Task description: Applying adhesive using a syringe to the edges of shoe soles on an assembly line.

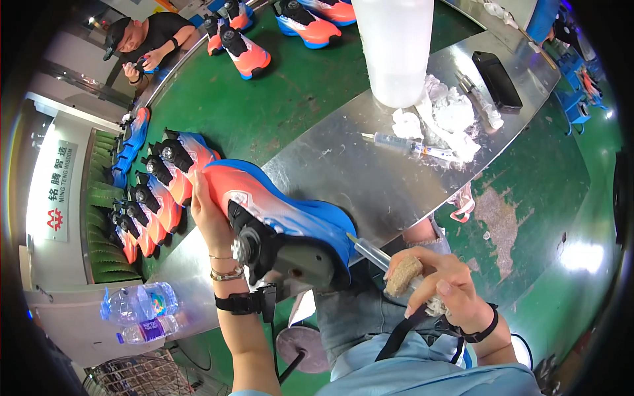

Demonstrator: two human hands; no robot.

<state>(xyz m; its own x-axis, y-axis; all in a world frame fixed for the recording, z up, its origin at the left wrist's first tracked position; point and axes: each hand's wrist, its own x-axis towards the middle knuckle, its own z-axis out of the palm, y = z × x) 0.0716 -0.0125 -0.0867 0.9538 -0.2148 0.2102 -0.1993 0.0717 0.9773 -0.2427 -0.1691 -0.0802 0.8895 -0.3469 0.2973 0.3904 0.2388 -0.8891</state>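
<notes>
My left hand (211, 214) grips a coral-and-blue sports shoe (284, 195) near its toe, and the shoe's opening with black fittings and a dark last (300, 264) is turned toward me. In my right hand (452, 287) is a clear syringe (372, 254), pointed left. Its yellowish tip is at the shoe's blue sole edge near the heel; whether they touch I cannot tell. A tan, fuzzy pad (403, 276) sits among the same fingers. The inner fingers of my left hand are partly hidden by the shoe.
Several similar shoes (158, 201) stand in a row at left, others (246, 53) farther back. A white cylinder (396, 53), crumpled tissue (449, 115), another syringe (396, 142) and a black case (496, 80) lie on the metal tabletop (317, 158). Bottles (142, 303) are lower left; a person (148, 43) sits far left.
</notes>
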